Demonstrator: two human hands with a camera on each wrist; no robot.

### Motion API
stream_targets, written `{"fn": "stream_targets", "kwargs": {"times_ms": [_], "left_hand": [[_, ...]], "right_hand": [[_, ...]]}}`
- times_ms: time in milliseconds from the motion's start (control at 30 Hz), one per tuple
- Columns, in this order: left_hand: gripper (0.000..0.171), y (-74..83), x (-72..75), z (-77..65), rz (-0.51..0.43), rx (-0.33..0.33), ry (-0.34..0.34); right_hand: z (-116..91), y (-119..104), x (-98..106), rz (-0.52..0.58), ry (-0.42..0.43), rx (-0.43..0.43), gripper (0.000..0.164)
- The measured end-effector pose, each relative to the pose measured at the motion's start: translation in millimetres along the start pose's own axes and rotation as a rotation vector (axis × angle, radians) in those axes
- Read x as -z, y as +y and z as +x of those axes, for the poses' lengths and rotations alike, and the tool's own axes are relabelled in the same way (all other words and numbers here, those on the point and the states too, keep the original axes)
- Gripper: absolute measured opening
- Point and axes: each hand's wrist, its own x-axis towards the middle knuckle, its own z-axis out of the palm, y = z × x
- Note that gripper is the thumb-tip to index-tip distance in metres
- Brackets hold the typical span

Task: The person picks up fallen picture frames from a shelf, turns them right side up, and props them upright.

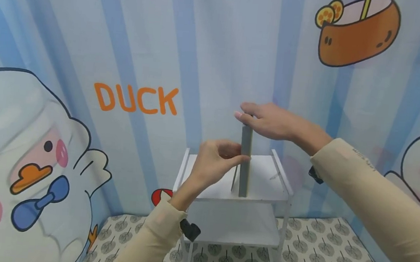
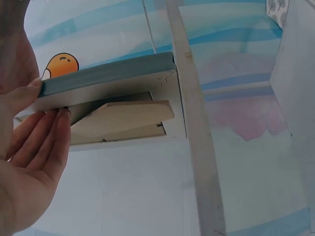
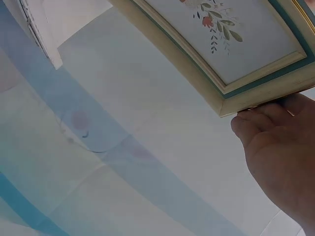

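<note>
A picture frame (image 1: 244, 164) stands upright on a small white table (image 1: 209, 181), its narrow grey edge towards the head camera. My left hand (image 1: 213, 158) pinches that edge, thumb on one side and fingers at the back. Behind the frame, a tan support flap (image 2: 123, 118) leans out from its backing in the left wrist view. My right hand (image 1: 272, 120) lies across the top edge with fingers extended. The right wrist view shows the front: a cream and teal border (image 3: 221, 101) round a floral print (image 3: 216, 29), with my right fingers against the border's outer edge.
The white table has raised side rails (image 1: 282, 171) and a lower shelf (image 1: 235, 222). A curtain (image 1: 231, 65) with blue stripes and cartoon ducks hangs right behind it. Below lies a floor covering (image 1: 320, 251) with a tree pattern.
</note>
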Motion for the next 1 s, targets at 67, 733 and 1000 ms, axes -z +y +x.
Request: {"fn": "stream_targets", "kwargs": {"times_ms": [67,733,1000], "left_hand": [[0.024,-3.5,1.0,-2.1,0.004,-0.003,-0.001],[0.036,-38.1,1.1,-24.7,0.083,0.167,-0.143],[0.03,-43.2,16.1,-28.8,0.11,0.135,-0.097]], "right_hand": [[-0.5,0.1,-0.8,-0.003,-0.003,-0.003,0.073],[5.3,-5.0,-10.3,0.003,0.025,0.013,0.074],[11.3,-12.5,-15.0,0.001,0.046,0.024,0.073]]}}
